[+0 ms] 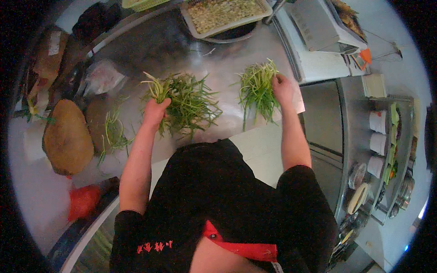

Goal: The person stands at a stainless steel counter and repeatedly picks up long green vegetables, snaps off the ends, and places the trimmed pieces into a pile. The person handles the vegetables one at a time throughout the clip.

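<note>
My left hand (157,111) is closed around a bunch of thin green-leaved stalks (158,89), their pale ends pointing up and away from me. Right beside that fist, a larger loose heap of the same long greens (194,102) spreads over the stainless steel table (227,119). At the table's right side lies a smaller pile of greens (256,90), its pale stem ends at the far side. My right hand (282,89) is at the right edge of this pile with its fingers curled. Whether stalks are pinched in those fingers cannot be made out.
Scattered stalks (114,129) lie to the left, near a round wooden block (68,138) and a clear plastic bag (104,77). A white basket of pale chopped pieces (225,15) sits across the far side. A steel cabinet (322,116) borders the right.
</note>
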Tool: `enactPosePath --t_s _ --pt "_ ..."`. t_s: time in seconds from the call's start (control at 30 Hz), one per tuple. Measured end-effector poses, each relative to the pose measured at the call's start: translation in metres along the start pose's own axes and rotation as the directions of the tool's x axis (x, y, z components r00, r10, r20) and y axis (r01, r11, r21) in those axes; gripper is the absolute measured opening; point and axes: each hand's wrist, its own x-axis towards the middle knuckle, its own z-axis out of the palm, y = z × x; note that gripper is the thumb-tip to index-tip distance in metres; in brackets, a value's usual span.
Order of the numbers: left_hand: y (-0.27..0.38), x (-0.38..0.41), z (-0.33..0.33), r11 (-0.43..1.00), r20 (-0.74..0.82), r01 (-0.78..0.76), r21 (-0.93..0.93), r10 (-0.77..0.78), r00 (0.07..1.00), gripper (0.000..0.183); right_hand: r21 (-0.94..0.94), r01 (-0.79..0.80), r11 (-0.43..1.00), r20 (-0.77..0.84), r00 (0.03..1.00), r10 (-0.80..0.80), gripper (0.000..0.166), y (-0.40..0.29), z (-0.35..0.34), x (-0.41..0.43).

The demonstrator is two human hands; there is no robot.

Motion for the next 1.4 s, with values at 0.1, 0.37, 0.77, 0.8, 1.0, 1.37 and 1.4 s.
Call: enactPosePath --t_s 0.1,0.37,0.77,0.8,1.0,1.37,1.4 --pt "-0.018 0.006 -0.009 1.0 0.074 -0.022 -0.002 0.022 0.997 0.03 -0.161 0.179 0.971 -0.034 0.982 -0.187 0.036 0.016 0.0 0.005" --pt "0.033 -0.05 0.0 0.982 0.267 -0.036 -0.186 0.085 0.96 0.027 0.571 -0.181 0.801 0.598 0.76 -0.254 0.036 -0.198 0.063 -0.094" --pt "-0.024 -0.07 -0.062 0.906 0.2 0.004 -0.422 0.089 0.976 0.022 0.677 -0.246 0.693 0.508 0.838 -0.198 0.029 -0.282 0.089 -0.084" --pt "-0.036 -0.068 -0.071 0.876 0.161 0.034 -0.481 0.05 0.986 0.022 0.76 -0.33 0.559 0.502 0.845 -0.183 0.028 -0.288 0.078 -0.077" --pt "-0.075 -0.05 -0.102 0.777 0.09 0.017 -0.629 0.051 0.995 0.031 0.742 -0.437 0.509 0.595 0.779 -0.199 0.026 -0.307 0.059 -0.082" --pt "-0.012 -0.058 -0.076 0.884 0.219 -0.086 -0.46 0.207 0.953 0.031 0.085 0.447 0.89 0.406 0.8 -0.441 0.056 -0.275 0.13 -0.125" --pt "-0.013 -0.06 -0.076 0.9 0.227 -0.089 -0.428 0.202 0.953 0.03 -0.052 0.423 0.905 0.476 0.807 -0.349 0.068 -0.278 0.128 -0.133"
